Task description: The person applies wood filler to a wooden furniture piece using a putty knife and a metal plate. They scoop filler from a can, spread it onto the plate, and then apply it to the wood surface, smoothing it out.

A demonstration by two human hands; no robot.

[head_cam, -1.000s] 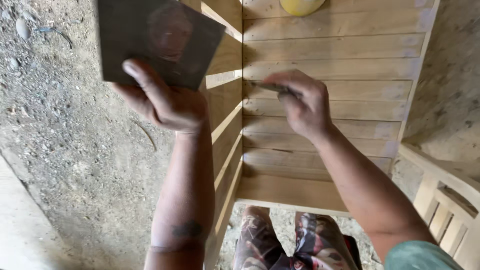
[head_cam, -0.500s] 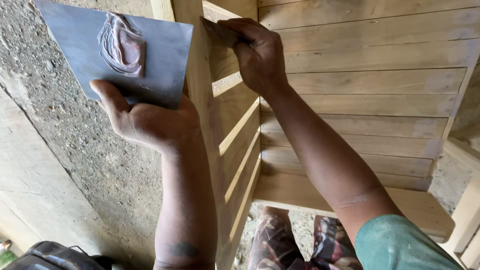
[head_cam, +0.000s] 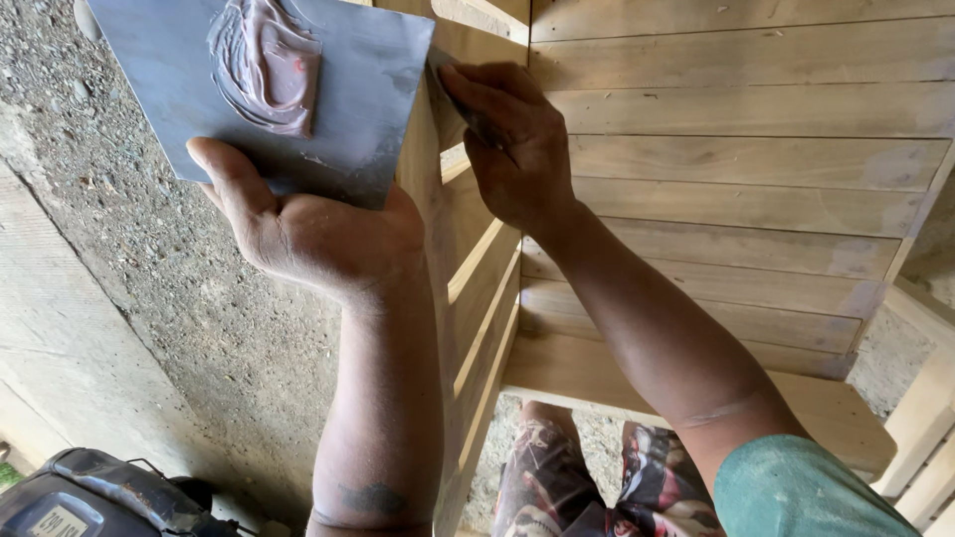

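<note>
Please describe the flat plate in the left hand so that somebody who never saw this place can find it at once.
Start from the pale slatted wooden furniture that fills the right half of the view. To the left of its corner post, over the rough ground, the left hand holds up a square grey plate by its lower edge. It alone is flat, grey and smooth, and it carries a smeared lump of pinkish putty.

putty [head_cam: 267, 62] on flat board [head_cam: 358, 109], above left hand [head_cam: 318, 234] | right hand [head_cam: 512, 144] just right of board, against slatted chair [head_cam: 736, 189] | dirt floor [head_cam: 129, 259] left of hands
</note>
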